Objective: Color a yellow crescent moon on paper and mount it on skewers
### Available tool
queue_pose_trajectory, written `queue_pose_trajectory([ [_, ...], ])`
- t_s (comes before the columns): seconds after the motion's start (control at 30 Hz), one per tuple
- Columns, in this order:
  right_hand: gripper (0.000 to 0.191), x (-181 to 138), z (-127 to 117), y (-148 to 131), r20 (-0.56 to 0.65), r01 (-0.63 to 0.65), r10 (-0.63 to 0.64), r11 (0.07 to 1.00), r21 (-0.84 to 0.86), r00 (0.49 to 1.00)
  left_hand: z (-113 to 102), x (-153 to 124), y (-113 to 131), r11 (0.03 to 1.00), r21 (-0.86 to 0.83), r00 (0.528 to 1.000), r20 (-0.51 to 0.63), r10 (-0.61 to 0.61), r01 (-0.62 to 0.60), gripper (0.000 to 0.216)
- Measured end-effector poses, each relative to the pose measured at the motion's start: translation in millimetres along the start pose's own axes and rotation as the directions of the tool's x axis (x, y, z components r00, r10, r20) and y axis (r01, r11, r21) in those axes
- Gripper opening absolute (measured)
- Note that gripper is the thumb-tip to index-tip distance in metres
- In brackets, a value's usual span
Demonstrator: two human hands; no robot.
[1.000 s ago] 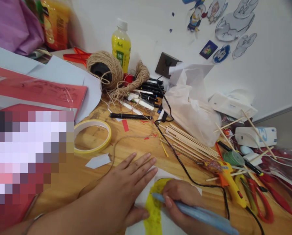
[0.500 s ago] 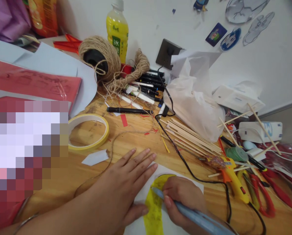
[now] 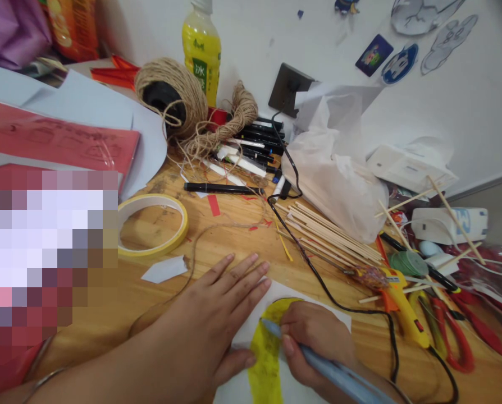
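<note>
My left hand (image 3: 211, 317) lies flat with fingers spread on a white sheet of paper (image 3: 318, 311) at the near edge of the wooden table (image 3: 234, 235), holding it down. My right hand (image 3: 314, 339) grips a light blue pen (image 3: 318, 362), its tip touching a yellow coloured shape (image 3: 268, 353) drawn on the sheet. The lower part of the sheet is cut off by the frame edge.
A yellow tape roll (image 3: 152, 224), a twine spool (image 3: 170, 101), black markers (image 3: 251, 151), wooden sticks (image 3: 331, 235), a yellow glue gun (image 3: 402, 308) with black cord, red scissors (image 3: 453, 336), a white plastic bag (image 3: 335, 179), a yellow bottle (image 3: 200, 50) and red paper (image 3: 57, 143) crowd the table.
The view has shifted slightly downward. The pen tip has crept a little along the yellow shape. My left hand stays flat on the sheet.
</note>
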State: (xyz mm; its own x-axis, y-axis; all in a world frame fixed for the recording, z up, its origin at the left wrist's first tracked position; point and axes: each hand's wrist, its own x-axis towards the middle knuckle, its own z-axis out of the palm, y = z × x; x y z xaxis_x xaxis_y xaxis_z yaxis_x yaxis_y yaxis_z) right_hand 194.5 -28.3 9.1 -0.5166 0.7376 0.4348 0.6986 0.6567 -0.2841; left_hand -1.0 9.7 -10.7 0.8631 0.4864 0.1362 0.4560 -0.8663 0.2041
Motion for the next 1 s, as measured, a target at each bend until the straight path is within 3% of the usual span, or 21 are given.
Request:
queue_pose_trajectory([
  [0.23, 0.040, -1.6, 1.1, 0.7, -0.019, -0.022, 0.024, 0.997, 0.073, 1.000, 2.9, -0.3, -1.2, 1.000, -0.011, 0.998, -0.068, 0.011, -0.012, 0.073],
  [0.6, 0.054, -3.9, 0.5, 1.4, 0.054, -0.008, 0.010, 0.998, -0.055, 0.998, 3.9, -1.4, 0.5, 1.000, -0.006, 0.999, -0.042, 0.007, -0.007, 0.074],
  [0.77, 0.054, -3.1, 1.1, 1.6, 0.072, 0.012, -0.011, 1.000, -0.010, 0.997, 5.6, -1.1, -0.2, 1.000, -0.002, 0.998, -0.063, 0.000, 0.000, 0.076],
  [1.0, 0.055, -1.4, 0.0, 1.3, 0.026, -0.014, 0.015, 0.999, -0.030, 1.000, 0.4, -0.2, 0.5, 0.999, 0.032, 0.999, -0.050, 0.008, -0.007, 0.075],
])
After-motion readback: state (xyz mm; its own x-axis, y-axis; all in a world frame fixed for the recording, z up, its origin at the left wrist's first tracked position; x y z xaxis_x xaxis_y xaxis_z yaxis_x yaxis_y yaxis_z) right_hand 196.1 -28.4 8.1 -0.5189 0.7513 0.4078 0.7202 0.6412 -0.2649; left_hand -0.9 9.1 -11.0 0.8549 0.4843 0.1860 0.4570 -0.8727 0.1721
